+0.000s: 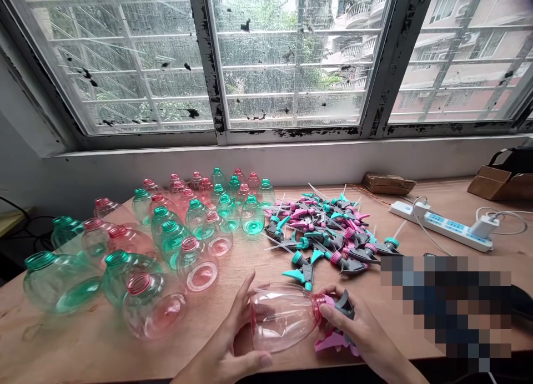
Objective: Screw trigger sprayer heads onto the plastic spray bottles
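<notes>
Pink bottle (pixel 283 323): one held, right grip (pixel 362 326) pinching its neck (pixel 318 303), left grip (pixel 233 339) spread.

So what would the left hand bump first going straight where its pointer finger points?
The left hand would probably meet the spray heads first, though a green bottle stands close and depth is unclear.

Daylight pours in through the grimy window (pixel 258 51), the middle pane washing out toward white, while the wall (pixel 270 165) just below sits in grey shade. Bright glints streak the clear pink bottle (pixel 283 323)! Under the wooden tabletop (pixel 83 350), near-black. Far left, the wide view slants the window frame (pixel 45 80); coarse pixel blocks blot out a patch at right.
</notes>
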A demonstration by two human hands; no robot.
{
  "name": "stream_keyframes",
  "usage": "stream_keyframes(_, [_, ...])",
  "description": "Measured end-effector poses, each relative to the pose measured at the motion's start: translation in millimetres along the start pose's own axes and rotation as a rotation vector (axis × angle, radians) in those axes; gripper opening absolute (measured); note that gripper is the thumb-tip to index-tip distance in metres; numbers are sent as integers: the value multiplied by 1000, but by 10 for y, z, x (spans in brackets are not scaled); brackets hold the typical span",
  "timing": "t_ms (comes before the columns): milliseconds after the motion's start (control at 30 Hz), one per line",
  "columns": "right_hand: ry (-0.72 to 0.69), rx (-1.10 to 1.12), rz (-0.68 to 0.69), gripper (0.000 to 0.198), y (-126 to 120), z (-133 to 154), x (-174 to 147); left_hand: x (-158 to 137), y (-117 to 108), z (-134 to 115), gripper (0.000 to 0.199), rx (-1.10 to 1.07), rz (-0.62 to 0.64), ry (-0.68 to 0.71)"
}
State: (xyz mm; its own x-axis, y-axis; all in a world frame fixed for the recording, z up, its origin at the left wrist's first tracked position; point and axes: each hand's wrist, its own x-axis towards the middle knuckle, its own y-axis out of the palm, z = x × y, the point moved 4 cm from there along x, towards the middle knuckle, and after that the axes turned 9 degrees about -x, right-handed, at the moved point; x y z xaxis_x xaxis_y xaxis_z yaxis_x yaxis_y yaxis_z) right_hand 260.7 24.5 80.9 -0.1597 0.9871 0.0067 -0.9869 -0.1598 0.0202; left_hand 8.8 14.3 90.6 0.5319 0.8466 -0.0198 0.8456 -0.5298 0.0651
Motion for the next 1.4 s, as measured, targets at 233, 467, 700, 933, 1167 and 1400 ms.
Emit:
stream_keyframes(233, [-8, -15, 19, 32, -6, -1, -4, 12, 50, -65, 88, 61, -5, 52])
stream_keyframes(467, [-2, -8, 70, 31, 16, -12, -5, 4, 27, -41, 90, 117, 26, 64])
stream_keyframes(700, [40, -20, 86, 33, 27, -18, -16, 2, 20, -45, 90, 75, -27, 7])
stream_keyframes(933, [62, -19, 90, 33, 23, -22, -17, 8, 81, -117, 89, 82, -71, 56])
stream_keyframes(1167, [43, -29, 116, 33, 16, -13, -17, 1, 71, -94, 94, -6, -68, -3])
stream_keyframes(1400, [64, -37, 106, 36, 8, -11, -20, 14, 107, -160, 92, 81, -97, 23])
